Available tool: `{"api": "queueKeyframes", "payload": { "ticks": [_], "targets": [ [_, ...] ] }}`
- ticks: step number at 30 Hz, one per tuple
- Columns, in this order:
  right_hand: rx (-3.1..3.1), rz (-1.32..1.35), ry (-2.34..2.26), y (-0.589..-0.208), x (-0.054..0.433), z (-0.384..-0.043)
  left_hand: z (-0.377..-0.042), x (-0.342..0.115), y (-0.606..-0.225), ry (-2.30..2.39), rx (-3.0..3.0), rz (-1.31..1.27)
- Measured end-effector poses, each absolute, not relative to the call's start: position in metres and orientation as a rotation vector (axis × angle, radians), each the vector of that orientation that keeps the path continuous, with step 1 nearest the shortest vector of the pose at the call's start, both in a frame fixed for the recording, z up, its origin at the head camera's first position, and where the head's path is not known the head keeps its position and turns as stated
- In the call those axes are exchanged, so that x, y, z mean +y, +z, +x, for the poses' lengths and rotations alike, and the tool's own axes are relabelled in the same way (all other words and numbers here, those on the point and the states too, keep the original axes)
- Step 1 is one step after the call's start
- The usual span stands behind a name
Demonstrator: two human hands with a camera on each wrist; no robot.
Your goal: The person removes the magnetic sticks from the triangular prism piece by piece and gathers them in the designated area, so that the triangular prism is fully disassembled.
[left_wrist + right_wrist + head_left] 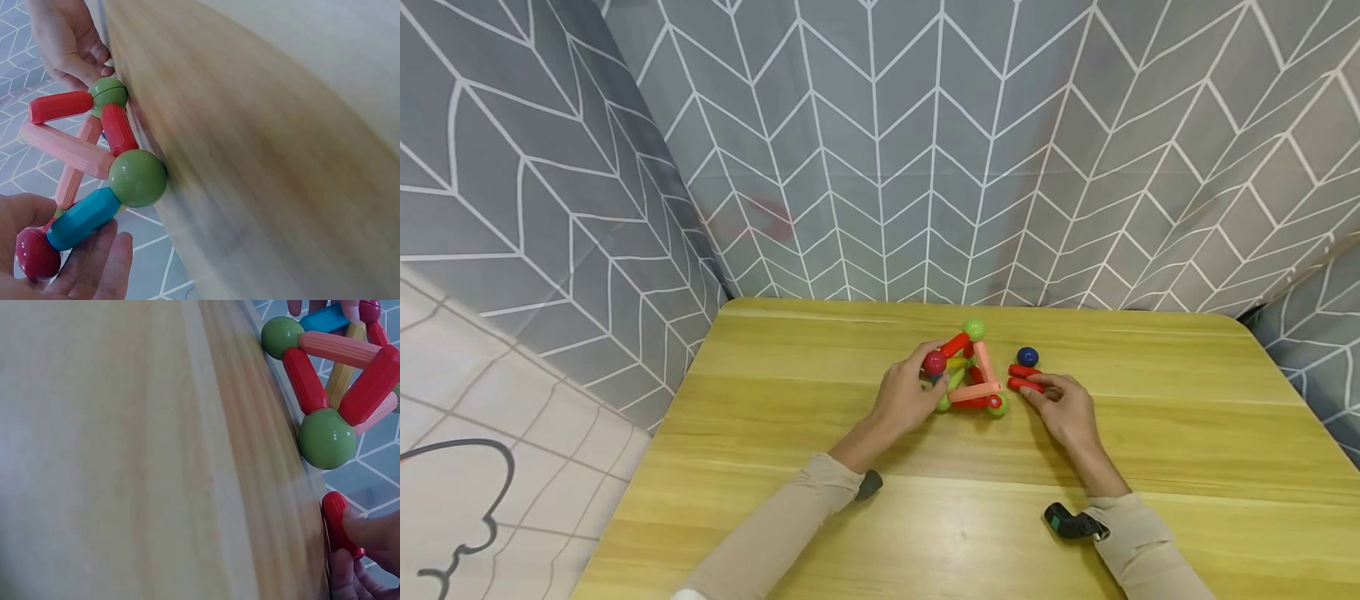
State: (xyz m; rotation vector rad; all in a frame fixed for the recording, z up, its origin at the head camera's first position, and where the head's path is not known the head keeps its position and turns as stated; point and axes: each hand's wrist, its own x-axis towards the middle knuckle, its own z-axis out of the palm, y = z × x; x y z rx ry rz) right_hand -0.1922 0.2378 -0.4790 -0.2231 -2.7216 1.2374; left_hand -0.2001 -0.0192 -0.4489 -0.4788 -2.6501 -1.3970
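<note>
A frame of toy magnetic sticks and balls stands on the table, with green balls (pixel 139 178) at corners and red, pink and yellow sticks between them. My left hand (pixel 904 392) grips its near-left corner, where a blue stick (pixel 84 217) meets a crimson ball (pixel 935 362). The thumb is by the ball, and fingers lie under the blue stick. To the right of the frame, my right hand (pixel 1066 410) pinches a loose red stick (pixel 340 524) lying at table level. A second red stick (pixel 1022 370) lies just beyond it, partly hidden by the fingers.
A dark blue ball (pixel 1027 357) sits behind the loose red sticks. The wooden table (pixel 820 350) ends at a patterned grey curtain (pixel 902 167) at the back. Dark wrist devices (pixel 1071 523) are on both sleeves.
</note>
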Motion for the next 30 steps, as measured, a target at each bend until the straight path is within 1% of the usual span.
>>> {"api": "queueKeyframes", "payload": {
  "ticks": [7,19,27,30],
  "targets": [
    [-2.706,-0.197,1.205,-0.481,0.238,-0.192,-0.201,-0.015,-0.446,-1.349,-2.665,-0.423],
    [-2.632,-0.222,1.228,-0.484,0.241,-0.190,-0.202,-0.012,-0.445,-1.345,-2.662,-0.406],
    [-2.522,-0.308,1.292,-0.477,0.241,-0.188,-0.205,-0.021,-0.444,-1.371,-2.656,-0.437],
    [-2.499,-0.295,1.320,-0.474,0.240,-0.188,-0.205,-0.023,-0.445,-1.386,-2.657,-0.457]
  ]
}}
